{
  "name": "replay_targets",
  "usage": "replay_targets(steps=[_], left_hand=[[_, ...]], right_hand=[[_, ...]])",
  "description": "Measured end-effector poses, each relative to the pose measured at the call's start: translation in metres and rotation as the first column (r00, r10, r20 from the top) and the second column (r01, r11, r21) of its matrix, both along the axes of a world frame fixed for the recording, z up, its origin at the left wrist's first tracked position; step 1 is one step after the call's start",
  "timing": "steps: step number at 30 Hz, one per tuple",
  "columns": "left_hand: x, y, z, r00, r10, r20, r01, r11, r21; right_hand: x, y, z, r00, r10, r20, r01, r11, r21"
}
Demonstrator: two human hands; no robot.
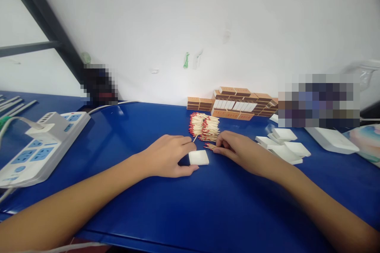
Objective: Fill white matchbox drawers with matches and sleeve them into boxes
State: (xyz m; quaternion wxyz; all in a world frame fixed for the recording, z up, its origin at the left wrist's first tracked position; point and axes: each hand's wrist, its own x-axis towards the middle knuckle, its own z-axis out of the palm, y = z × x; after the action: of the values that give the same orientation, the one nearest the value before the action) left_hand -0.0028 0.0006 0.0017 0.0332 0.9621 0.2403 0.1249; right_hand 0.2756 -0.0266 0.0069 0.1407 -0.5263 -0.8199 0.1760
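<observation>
My left hand (172, 156) rests on the table with its thumb and fingers around a small white matchbox tray (198, 157). Whether anything lies inside the tray, I cannot tell. To its right, my right hand (231, 147) pinches a few red-tipped matches (210, 146), their heads pointing left. Just beyond both hands lies a large pile of matches (204, 126) with red heads. One loose match (195, 138) sticks out near my left fingertips.
Brown matchboxes (233, 102) are stacked against the wall. Several white trays (285, 146) lie in a heap on the right, near a white block-like object (332, 140). A white power strip (44, 148) with cables sits at the left on the blue table (184, 213).
</observation>
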Motion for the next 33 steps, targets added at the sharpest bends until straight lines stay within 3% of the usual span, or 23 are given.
replay_targets(steps=[22,33], left_hand=[[0.0009,0.0008,0.0010,1.000,0.008,-0.006,-0.008,1.000,-0.004],[0.0011,-0.0002,0.0001,1.000,0.002,-0.012,-0.002,1.000,0.019]], right_hand=[[0.0025,-0.0009,0.0021,1.000,0.002,-0.019,-0.003,0.998,-0.056],[-0.0019,-0.0033,-0.0023,0.981,0.047,0.186,-0.078,0.984,0.160]])
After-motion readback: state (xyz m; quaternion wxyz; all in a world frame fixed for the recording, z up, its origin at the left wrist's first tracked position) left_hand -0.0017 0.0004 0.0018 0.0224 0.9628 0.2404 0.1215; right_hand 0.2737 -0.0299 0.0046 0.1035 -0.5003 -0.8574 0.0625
